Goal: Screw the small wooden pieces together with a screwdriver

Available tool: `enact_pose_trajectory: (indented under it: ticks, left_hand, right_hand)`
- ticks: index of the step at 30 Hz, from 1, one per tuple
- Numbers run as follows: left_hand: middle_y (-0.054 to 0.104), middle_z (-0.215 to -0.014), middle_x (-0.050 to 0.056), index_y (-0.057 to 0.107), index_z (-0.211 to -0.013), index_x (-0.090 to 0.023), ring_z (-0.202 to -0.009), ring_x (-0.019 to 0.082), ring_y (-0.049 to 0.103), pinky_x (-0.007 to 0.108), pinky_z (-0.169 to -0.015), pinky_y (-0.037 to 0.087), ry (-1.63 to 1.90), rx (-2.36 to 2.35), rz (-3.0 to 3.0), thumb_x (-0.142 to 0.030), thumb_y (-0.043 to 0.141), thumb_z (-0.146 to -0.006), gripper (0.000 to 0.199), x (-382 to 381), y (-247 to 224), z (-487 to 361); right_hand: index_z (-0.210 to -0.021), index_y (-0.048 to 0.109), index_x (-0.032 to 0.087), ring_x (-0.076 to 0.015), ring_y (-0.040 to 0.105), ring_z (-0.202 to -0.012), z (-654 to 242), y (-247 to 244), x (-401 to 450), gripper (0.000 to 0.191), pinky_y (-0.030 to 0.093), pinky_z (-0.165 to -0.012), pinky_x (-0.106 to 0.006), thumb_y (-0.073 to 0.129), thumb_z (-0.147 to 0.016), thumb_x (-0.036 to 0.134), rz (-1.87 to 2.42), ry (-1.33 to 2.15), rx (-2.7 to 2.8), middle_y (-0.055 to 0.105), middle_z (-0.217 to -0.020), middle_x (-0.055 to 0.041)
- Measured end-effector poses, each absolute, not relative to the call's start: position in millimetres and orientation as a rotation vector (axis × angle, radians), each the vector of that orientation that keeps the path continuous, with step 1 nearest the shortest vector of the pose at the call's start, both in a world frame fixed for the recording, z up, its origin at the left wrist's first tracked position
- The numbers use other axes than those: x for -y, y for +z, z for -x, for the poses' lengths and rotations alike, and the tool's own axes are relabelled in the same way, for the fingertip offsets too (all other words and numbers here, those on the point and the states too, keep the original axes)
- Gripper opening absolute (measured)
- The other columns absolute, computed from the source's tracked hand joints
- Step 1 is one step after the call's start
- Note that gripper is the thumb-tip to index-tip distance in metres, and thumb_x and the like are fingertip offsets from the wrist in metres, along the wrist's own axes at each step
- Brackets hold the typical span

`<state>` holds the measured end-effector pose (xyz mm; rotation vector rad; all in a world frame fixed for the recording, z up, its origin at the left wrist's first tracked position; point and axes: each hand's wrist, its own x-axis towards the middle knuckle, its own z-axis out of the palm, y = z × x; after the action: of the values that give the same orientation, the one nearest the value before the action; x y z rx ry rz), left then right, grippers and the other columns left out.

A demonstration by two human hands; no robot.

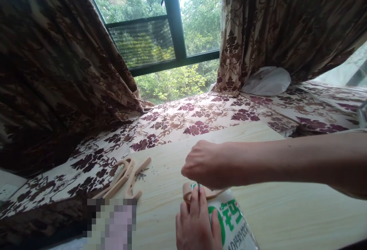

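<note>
My right hand [200, 164] is a closed fist over the table, its back toward me. A thin metal shaft [198, 185] shows just below it; whatever the fist wraps is hidden. Beneath, my left hand [197, 223] presses its fingers onto a pale, curved wooden piece [187, 191], close around the shaft. That piece rests on a white plastic packet [231, 219] with green lettering, partly covered by my left hand. Further left lie more curved wooden pieces [124, 179] with rounded ends. Small dark screw-like bits [141, 175] are scattered beside them.
The light wood tabletop [286, 211] meets a ledge [197, 116] covered in flowered cloth. Behind stand a window [179, 51] and patterned curtains [258, 20]. A white plastic bag [268, 81] lies on the ledge at right. A blurred patch hides something at lower left.
</note>
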<state>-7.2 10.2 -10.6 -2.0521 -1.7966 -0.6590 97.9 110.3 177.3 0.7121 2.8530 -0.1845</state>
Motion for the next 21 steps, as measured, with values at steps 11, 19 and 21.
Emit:
enact_pose_trajectory:
  ticks: [11, 19, 21]
  left_hand:
    - [0.059, -0.126, 0.000, 0.059, -0.121, -0.020, -0.098, 0.023, 0.053, 0.036, -0.079, 0.043, -0.665, 1.806, 2.106, -0.026, 0.041, -0.089, 0.037, -9.6, -9.1, 7.8]
    - [0.060, -0.125, -0.001, 0.058, -0.122, -0.021, -0.096, 0.022, 0.055, 0.035, -0.077, 0.043, -0.626, 1.826, 2.065, -0.024, 0.040, -0.088, 0.038, -8.3, -9.2, 6.6]
    - [0.059, -0.126, -0.002, 0.058, -0.122, -0.022, -0.096, 0.022, 0.055, 0.035, -0.078, 0.044, -0.629, 1.823, 2.057, -0.024, 0.040, -0.088, 0.038, -8.4, -9.9, 6.9]
  right_hand:
    - [-0.078, 0.066, 0.010, -0.0105, 0.042, -0.055, -94.3, 174.1, -115.2, 0.010, 0.031, -0.049, -0.025, 0.057, -0.074, 0.009, -0.562, -0.064, -2.858, 0.061, -0.069, -0.0048]
    - [-0.081, 0.065, 0.011, -0.0107, 0.042, -0.051, -103.3, 178.5, -109.7, 0.014, 0.027, -0.044, -0.025, 0.054, -0.073, 0.008, -0.606, -0.031, -2.869, 0.062, -0.068, -0.0047]
    - [-0.081, 0.064, 0.012, -0.0102, 0.041, -0.052, -105.2, 177.0, -108.7, 0.016, 0.028, -0.045, -0.025, 0.052, -0.073, 0.005, -0.556, -0.030, -2.903, 0.063, -0.071, -0.0044]
